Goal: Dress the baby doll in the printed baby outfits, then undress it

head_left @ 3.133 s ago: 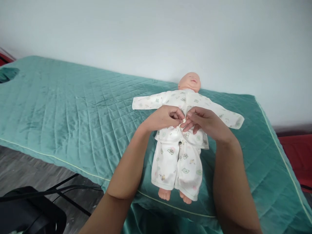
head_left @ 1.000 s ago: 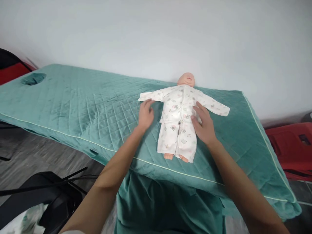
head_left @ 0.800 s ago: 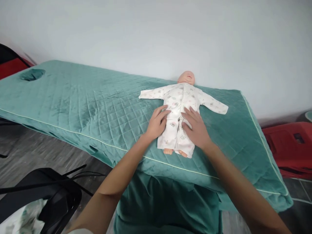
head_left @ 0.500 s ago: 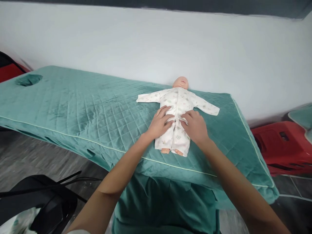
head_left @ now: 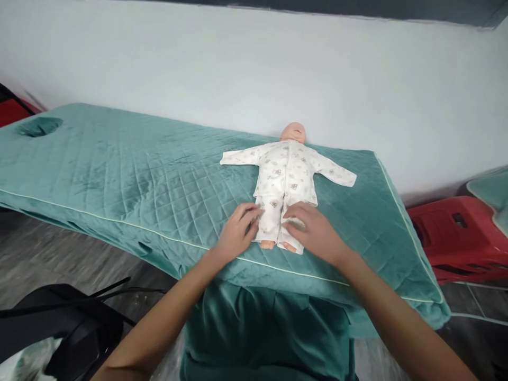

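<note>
A baby doll (head_left: pixel 292 132) lies on its back on the green quilted bed cover, head toward the wall. It wears a white patterned top (head_left: pixel 286 168) with both sleeves spread out sideways, and matching trousers (head_left: pixel 271 225) with its feet showing at the cuffs. My left hand (head_left: pixel 238 230) is beside the trouser leg on the left, fingers apart and curved, the tips at the cloth. Over the other leg is my right hand (head_left: pixel 315 233), fingers loosely bent and apart. Neither hand appears to grip the cloth; whether the fingertips press on it I cannot tell.
The massage bed (head_left: pixel 119 174) runs along a white wall, with a face hole (head_left: pixel 39 127) at its far left. A red plastic stool (head_left: pixel 460 238) stands at the right. At lower left is a black chair (head_left: pixel 67 328) with cloth on it.
Both hands have moved from the doll's waist down toward me, to the trouser legs. The top's lower hem now shows, lying flat over the trousers.
</note>
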### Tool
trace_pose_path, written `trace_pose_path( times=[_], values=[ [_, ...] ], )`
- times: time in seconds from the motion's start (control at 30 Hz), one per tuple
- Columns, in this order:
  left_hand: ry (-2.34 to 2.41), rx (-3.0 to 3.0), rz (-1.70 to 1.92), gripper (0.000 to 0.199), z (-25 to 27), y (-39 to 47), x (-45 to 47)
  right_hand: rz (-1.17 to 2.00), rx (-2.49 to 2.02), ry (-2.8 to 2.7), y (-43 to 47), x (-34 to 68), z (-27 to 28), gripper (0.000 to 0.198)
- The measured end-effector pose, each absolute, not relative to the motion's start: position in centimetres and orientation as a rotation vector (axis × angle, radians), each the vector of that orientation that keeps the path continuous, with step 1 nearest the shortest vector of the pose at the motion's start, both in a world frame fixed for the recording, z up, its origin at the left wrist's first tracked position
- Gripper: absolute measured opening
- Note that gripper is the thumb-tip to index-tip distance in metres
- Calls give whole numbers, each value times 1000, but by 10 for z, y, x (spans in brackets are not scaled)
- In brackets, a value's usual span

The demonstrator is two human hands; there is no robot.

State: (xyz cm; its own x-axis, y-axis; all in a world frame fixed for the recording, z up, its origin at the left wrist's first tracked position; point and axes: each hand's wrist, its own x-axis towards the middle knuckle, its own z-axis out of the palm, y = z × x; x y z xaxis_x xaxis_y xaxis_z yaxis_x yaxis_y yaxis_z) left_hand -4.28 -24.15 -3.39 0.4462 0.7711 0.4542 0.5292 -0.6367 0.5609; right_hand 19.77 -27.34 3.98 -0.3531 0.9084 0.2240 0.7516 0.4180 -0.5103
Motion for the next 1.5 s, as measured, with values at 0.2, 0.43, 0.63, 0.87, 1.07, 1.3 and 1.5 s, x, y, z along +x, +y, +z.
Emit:
trace_pose_path(
  times=[0.2, 0.43, 0.63, 0.87, 1.07, 1.3, 1.5],
  values=[
    [1119, 2304, 680, 19, -35, -272, -52, 466, -1455, -2555, -292, 173, 34, 13],
    [1100, 2263, 830, 7, -25, -278, -44, 259, -1526, -2495, -303, 158, 22, 9],
    [1146, 2236, 862, 13, -18, -293, -51, 303, -1384, -2505, -318, 172, 29, 14],
    [1129, 2457, 834, 11, -8, -298, -33, 512, -1423, -2085, -329, 207, 22, 25],
    [1074, 2817, 580, 10, 0, -288, 5, 356, -1647, -2048, -339, 213, -16, 22],
    [1164, 2726, 761, 7, -6, -288, 10, 367, -1558, -1873, -342, 202, -13, 12],
    [1200, 2442, 1132, 6, -18, -306, 4, 251, -1416, -2001, -358, 206, 10, 18]
  ],
)
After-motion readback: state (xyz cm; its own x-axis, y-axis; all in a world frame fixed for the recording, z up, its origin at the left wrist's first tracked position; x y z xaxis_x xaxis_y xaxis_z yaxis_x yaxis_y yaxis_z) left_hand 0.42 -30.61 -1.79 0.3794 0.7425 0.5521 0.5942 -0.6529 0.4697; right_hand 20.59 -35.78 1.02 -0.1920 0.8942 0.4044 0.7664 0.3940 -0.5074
